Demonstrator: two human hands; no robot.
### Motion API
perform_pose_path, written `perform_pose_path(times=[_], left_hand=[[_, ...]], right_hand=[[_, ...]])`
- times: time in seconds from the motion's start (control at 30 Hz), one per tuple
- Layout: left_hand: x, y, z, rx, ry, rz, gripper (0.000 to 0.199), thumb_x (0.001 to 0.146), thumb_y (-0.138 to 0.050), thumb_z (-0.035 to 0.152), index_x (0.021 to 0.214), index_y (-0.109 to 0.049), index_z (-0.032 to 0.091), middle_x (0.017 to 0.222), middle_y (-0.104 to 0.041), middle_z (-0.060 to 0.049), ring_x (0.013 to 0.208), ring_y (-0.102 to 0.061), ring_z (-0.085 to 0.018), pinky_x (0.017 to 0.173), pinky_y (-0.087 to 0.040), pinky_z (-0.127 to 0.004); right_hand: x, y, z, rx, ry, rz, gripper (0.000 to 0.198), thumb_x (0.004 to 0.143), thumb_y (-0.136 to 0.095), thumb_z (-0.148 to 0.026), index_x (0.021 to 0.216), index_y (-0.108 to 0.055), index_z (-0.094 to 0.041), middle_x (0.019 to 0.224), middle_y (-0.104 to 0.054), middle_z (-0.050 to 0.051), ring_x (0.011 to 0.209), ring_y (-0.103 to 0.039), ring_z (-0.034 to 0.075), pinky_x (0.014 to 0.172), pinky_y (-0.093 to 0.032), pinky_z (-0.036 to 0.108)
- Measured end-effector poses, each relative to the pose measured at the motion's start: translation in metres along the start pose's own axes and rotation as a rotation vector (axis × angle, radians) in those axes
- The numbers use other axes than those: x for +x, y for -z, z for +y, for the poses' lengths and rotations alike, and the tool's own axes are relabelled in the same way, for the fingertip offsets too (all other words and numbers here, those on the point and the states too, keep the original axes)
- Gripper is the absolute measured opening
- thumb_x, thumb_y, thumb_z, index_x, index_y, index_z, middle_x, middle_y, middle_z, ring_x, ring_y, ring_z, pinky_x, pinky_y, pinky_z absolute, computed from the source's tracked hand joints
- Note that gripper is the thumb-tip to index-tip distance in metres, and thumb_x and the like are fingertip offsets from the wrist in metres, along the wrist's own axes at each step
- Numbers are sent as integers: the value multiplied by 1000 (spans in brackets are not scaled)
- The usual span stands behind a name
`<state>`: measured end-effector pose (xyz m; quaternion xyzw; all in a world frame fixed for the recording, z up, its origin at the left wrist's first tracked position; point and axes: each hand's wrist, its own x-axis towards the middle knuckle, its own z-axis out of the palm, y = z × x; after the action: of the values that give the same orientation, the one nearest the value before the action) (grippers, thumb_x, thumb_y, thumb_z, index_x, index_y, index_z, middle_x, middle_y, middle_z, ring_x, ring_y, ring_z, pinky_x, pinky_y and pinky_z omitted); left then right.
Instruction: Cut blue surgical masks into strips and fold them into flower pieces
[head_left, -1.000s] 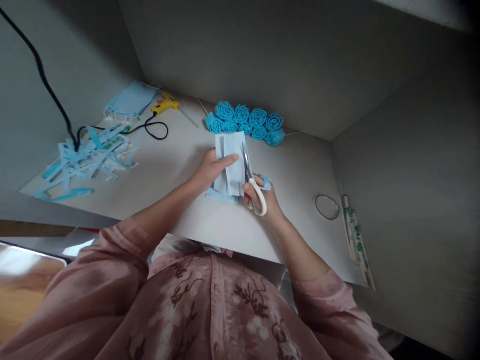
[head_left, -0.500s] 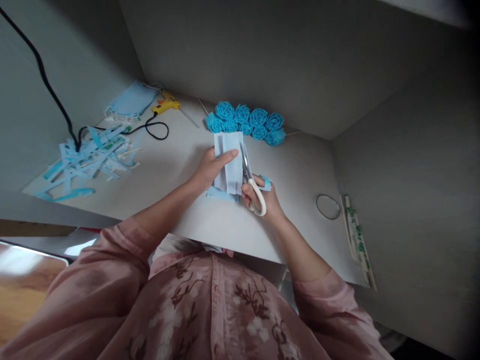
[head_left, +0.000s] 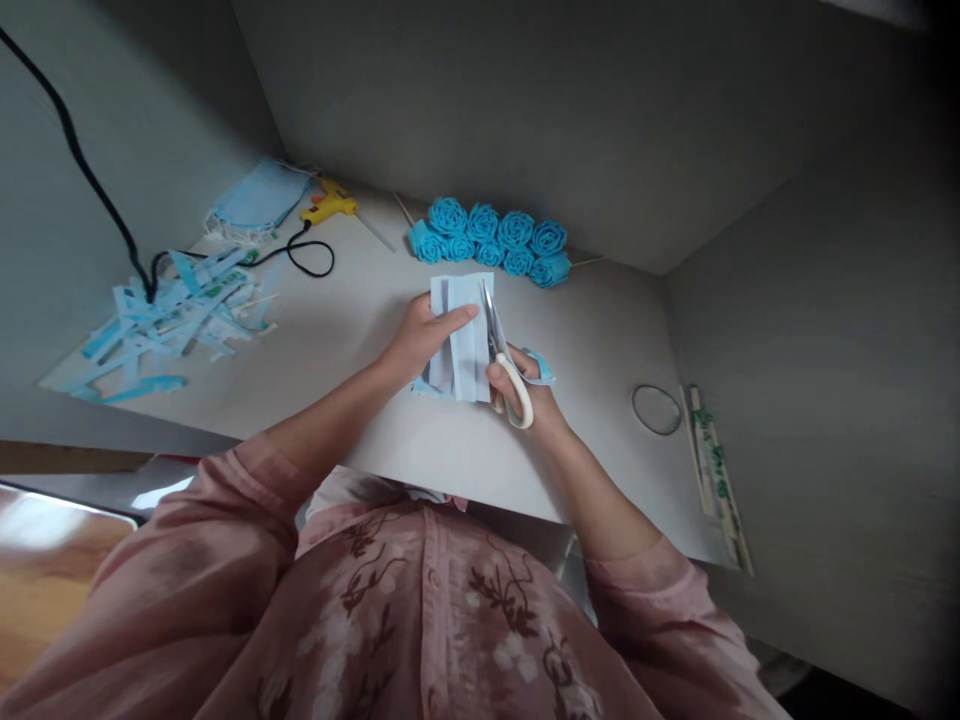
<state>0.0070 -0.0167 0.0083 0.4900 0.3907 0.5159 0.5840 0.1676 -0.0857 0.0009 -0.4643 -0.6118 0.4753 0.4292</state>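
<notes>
On the white rectangular tabletop [head_left: 600, 340], a heap of blue-and-white fabric strips [head_left: 172, 310] lies left, bright-blue ruffled rosettes [head_left: 517, 228] far centre. Nearer, a pleated pale-blue fabric sheet [head_left: 466, 355] is gripped by the left hand [head_left: 421, 328]; the right hand [head_left: 541, 405] grasps white-handled metal scissors [head_left: 503, 364] at the sheet's right side.

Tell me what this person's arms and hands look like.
The left hand and right hand are ungloved, with no jewellery visible. The left sleeve and right sleeve are loose, dusty pink and roughly elbow-length, matching the shirt, which has brown and whitish floral decoration.
</notes>
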Motion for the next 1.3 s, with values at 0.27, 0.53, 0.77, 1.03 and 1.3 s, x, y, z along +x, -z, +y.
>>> perform_pose_path(times=[0.27, 0.53, 0.77, 1.03, 1.3], left_hand=[[0, 0, -1, 11, 4, -36, 35, 65, -75, 42, 81, -63, 13, 79, -68, -5, 77, -64, -20, 73, -52, -32], [0, 1, -3, 10, 9, -37, 33, 66, -74, 42, 81, -63, 14, 78, -67, -4, 73, -62, -18, 71, -51, -31], [-1, 1, -3, 21, 12, -44, 34, 68, -74, 43, 82, -63, 14, 78, -67, -4, 73, -62, -18, 71, -51, -31], [0, 3, 0, 20, -62, -9, 35, 71, -73, 47, 76, -53, 19, 68, -56, 1, 67, -56, -15, 67, -47, -28], [3, 5, -4, 24, -89, 4, 31, 71, -74, 41, 72, -52, 19, 66, -51, 2, 65, -53, -13, 65, -45, -27]], right_hand=[[1, 0, 5, 24, 25, 46, 44, 76, -67, -65, 78, -58, -22, 54, -42, -6, 44, -43, 10, 40, -33, 25], [0, -2, -2, 4, 23, 54, 47, 74, -67, -68, 71, -54, -23, 49, -46, -6, 40, -44, 10, 39, -33, 25], [0, -1, -3, -19, 20, 49, 48, 74, -66, -68, 67, -52, -22, 49, -47, -6, 40, -45, 9, 39, -33, 24], [-1, -2, 5, 21, 2, 30, 46, 75, -70, -63, 67, -51, -22, 50, -48, -6, 42, -46, 8, 39, -34, 23], [0, -4, 0, -12, 4, 31, 47, 74, -69, -64, 66, -51, -22, 48, -46, -6, 41, -44, 9, 40, -33, 25]])
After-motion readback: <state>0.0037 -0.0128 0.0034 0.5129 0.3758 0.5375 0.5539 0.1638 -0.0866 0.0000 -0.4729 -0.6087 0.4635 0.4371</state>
